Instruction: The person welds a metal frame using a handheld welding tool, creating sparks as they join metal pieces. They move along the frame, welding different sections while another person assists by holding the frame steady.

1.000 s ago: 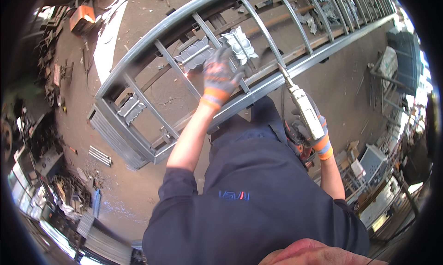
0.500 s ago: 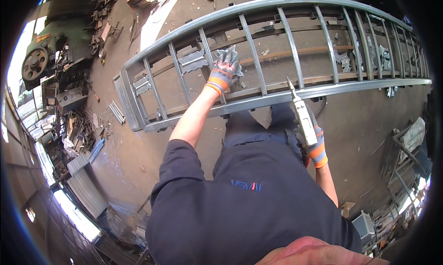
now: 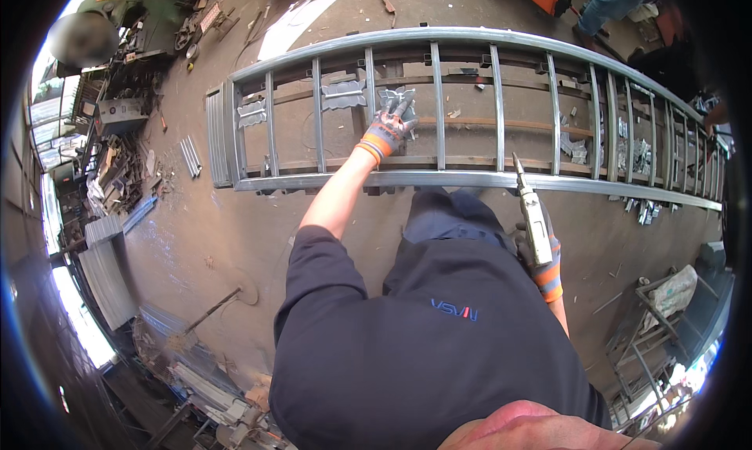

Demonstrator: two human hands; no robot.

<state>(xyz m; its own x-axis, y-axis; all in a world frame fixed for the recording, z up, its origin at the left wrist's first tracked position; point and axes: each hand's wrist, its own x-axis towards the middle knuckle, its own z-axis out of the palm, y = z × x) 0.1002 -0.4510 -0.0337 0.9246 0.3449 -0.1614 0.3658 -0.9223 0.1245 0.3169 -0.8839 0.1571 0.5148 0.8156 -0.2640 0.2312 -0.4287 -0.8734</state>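
Head view, reading left to right: I see the long grey steel railing frame with upright bars lying flat across the concrete workshop floor. My left hand in its grey and orange work glove reaches between two bars, its grip spread wide and pressing on a silvery cut-metal leaf ornament that sits inside the frame near its left end; a matching ornament lies just left of it. My right hand in the same kind of glove has its grip closed around a white torch-like hand tool, tip pointing at the near rail. I judge it best to hold the leaf flat and square against the bar, palm clear of the joint, before bringing the tip across.
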